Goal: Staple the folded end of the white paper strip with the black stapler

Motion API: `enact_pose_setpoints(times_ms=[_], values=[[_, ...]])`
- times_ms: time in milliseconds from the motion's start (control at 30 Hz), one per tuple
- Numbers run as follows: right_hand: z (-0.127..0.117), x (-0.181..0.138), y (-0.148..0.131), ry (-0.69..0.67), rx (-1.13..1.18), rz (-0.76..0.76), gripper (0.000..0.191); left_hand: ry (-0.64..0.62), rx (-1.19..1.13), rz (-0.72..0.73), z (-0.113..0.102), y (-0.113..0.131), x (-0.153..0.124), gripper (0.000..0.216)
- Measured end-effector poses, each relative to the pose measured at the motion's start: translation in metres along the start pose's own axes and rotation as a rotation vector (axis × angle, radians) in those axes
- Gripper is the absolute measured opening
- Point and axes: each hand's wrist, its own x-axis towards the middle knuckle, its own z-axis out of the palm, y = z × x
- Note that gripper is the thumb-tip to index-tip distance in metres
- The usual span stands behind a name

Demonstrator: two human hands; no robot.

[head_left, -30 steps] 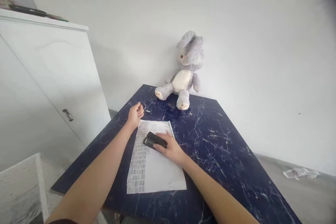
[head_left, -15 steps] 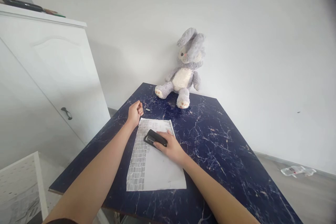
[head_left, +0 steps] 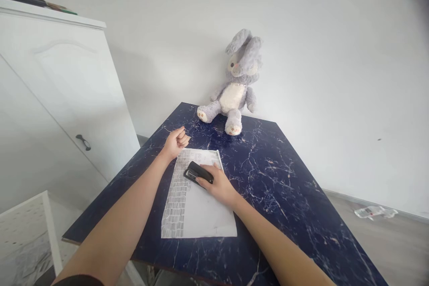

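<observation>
My right hand (head_left: 219, 184) is closed around a black stapler (head_left: 197, 172), which lies over the upper part of a paper sheet (head_left: 208, 216). Rows of grey, brick-like marks run down the sheet's left side. Past the sheet's top left corner, my left hand (head_left: 176, 141) is curled into a loose fist. Its fingers hide whatever may be inside them. A tiny pale edge shows by the fingertips, where a small greenish piece lay on the table.
The sheet lies on a dark blue marbled table (head_left: 281, 196). At its far edge a grey plush rabbit (head_left: 233, 96) sits against the wall. A white cabinet (head_left: 67, 76) stands left; a clear plastic item (head_left: 373, 212) is on the floor at right.
My left hand has shifted slightly right, over the spot of the small greenish piece, which is now mostly covered. My right hand keeps its grip on the stapler. The view has tilted slightly.
</observation>
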Motion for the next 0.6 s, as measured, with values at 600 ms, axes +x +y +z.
enact_pose_setpoints(times_ms=[600], values=[[-0.021, 0.008, 0.021, 0.147, -0.112, 0.147, 0.025, 0.119, 0.028, 0.006, 0.004, -0.002, -0.002, 0.055]])
